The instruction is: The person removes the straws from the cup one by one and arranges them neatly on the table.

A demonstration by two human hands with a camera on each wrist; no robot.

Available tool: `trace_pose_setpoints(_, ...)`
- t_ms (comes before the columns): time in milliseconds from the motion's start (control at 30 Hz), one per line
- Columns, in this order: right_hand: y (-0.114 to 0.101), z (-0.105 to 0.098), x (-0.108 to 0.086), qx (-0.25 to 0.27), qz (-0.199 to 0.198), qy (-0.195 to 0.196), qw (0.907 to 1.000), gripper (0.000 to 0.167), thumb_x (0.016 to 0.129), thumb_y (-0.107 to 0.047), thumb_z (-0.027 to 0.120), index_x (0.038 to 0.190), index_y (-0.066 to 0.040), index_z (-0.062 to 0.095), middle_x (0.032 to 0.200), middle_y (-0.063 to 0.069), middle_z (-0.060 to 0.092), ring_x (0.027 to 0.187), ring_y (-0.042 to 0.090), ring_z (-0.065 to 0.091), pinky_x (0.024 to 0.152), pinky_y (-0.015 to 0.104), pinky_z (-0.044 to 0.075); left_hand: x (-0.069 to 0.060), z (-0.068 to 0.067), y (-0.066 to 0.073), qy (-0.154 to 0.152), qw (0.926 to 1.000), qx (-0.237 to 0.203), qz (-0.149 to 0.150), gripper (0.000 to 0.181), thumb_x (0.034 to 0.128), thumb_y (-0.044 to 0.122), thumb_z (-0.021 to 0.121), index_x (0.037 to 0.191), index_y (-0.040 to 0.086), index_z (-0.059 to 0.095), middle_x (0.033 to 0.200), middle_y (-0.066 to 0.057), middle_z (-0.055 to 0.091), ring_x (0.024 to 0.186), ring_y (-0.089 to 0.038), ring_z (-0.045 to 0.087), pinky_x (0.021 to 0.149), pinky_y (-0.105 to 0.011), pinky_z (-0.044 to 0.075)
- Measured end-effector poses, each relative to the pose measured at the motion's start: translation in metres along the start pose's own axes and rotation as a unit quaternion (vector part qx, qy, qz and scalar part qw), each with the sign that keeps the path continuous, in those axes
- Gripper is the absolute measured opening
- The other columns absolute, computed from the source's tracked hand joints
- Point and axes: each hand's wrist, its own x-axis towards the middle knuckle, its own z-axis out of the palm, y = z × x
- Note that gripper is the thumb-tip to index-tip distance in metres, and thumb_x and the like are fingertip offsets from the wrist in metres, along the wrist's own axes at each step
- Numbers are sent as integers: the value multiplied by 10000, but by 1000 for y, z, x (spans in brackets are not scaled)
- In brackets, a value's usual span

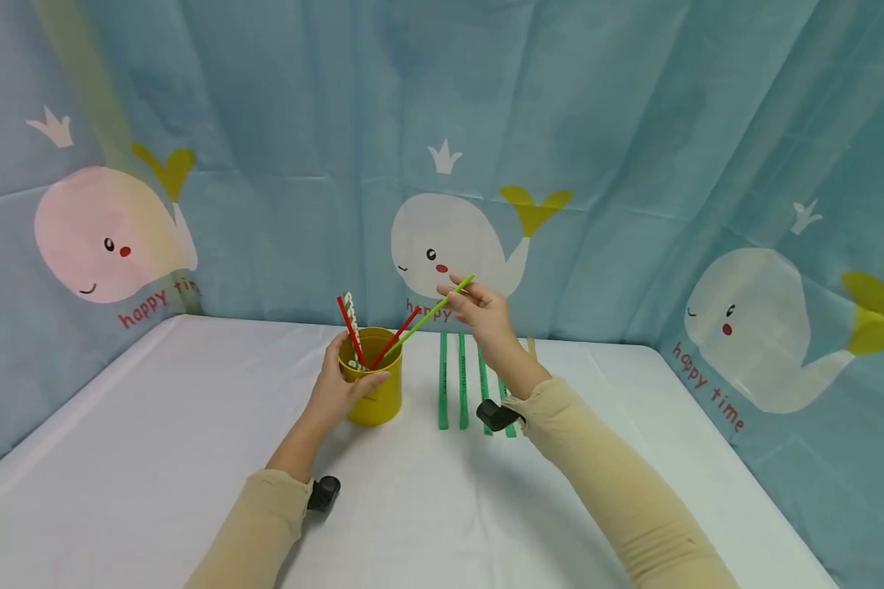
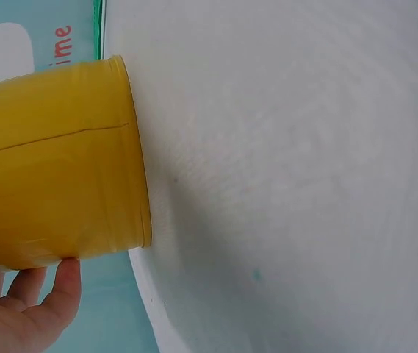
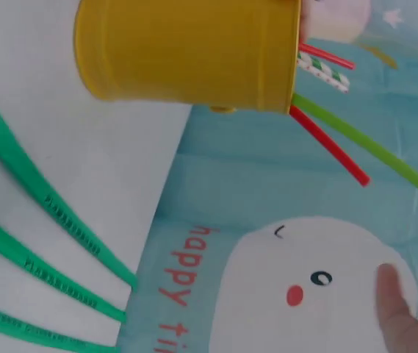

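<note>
A yellow bucket (image 1: 381,401) stands upright on the white table, holding two red straws (image 1: 399,335) and some white patterned straws (image 1: 352,317). My left hand (image 1: 336,391) grips the bucket's left side, thumb across the front near the rim; its fingertips touch the wall in the left wrist view. Above and right of the bucket, my right hand (image 1: 486,315) pinches the upper part of a lime green straw (image 1: 429,315). That straw slants down into the bucket's mouth, and its lower end is hidden inside. In the right wrist view, the pinch itself lies outside the frame.
Several flat green strips (image 1: 462,380) with dark lettering lie side by side right of the bucket, partly under my right forearm. A tan strip (image 1: 532,348) lies beyond them. A blue curtain (image 1: 302,164) with whale prints hangs behind the table (image 1: 412,523).
</note>
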Motion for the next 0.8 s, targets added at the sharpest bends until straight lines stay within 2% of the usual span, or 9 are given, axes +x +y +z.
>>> trace_pose_setpoints(167, -4, -17, -9, 773, -369, 197, 9961, 375, 1012, -45, 495, 1384, 3, 490, 966, -93, 720, 893, 78, 656, 867, 332, 519, 0, 0, 0, -15, 9998, -43, 175, 965, 896, 341, 710, 1542, 106, 34, 1516, -199, 245, 1350, -383, 315, 1119, -560, 257)
trace_pose_setpoints(233, -6, -22, -12, 1045, -488, 278, 9929, 388, 1022, -40, 469, 1408, 1, 450, 919, -99, 712, 889, 86, 652, 846, 320, 521, -1, 0, 1, -31, 9998, -63, 196, 968, 896, 342, 710, 1544, 108, 30, 1516, -200, 245, 1350, -382, 315, 1119, -562, 254)
trace_pose_setpoints(333, -5, -30, -17, 1169, -570, 443, 9905, 413, 1022, -44, 475, 1431, -22, 428, 884, -79, 713, 859, 97, 649, 832, 316, 518, -1, -1, 2, -42, 9998, -68, 178, 969, 899, 347, 704, 1546, 112, 22, 1520, -201, 242, 1352, -379, 313, 1121, -559, 251)
trace_pose_setpoints(467, 0, -37, -23, 781, -476, 518, 9945, 437, 994, -41, 537, 1420, -12, 445, 842, -41, 712, 786, 103, 648, 789, 271, 535, -1, -2, 3, -23, 9998, -84, 167, 951, 905, 343, 697, 1544, 113, 31, 1518, -195, 246, 1349, -373, 320, 1124, -546, 255)
trace_pose_setpoints(567, 7, -40, -28, 296, -331, 369, 9983, 427, 975, -33, 571, 1381, 8, 444, 828, -3, 699, 731, 124, 637, 728, 251, 539, -1, -2, 2, -31, 9998, -103, 162, 947, 907, 335, 697, 1544, 112, 32, 1516, -195, 247, 1349, -373, 320, 1125, -545, 253)
trace_pose_setpoints(700, 16, -41, -36, -153, -220, 68, 9996, 259, 958, -22, 595, 1193, 4, 488, 818, 44, 680, 697, 159, 623, 670, 268, 529, -1, -2, 1, -37, 9999, -66, 146, 950, 907, 323, 698, 1543, 99, 29, 1518, -202, 239, 1352, -376, 313, 1127, -546, 250)
trace_pose_setpoints(800, 21, -40, -42, -327, -168, -111, 9993, 149, 952, -25, 604, 1080, 27, 549, 805, 32, 669, 697, 173, 618, 656, 265, 528, -1, -2, -1, -23, 9999, -53, 147, 942, 907, 313, 699, 1540, 94, 37, 1515, -202, 242, 1351, -377, 314, 1127, -545, 251)
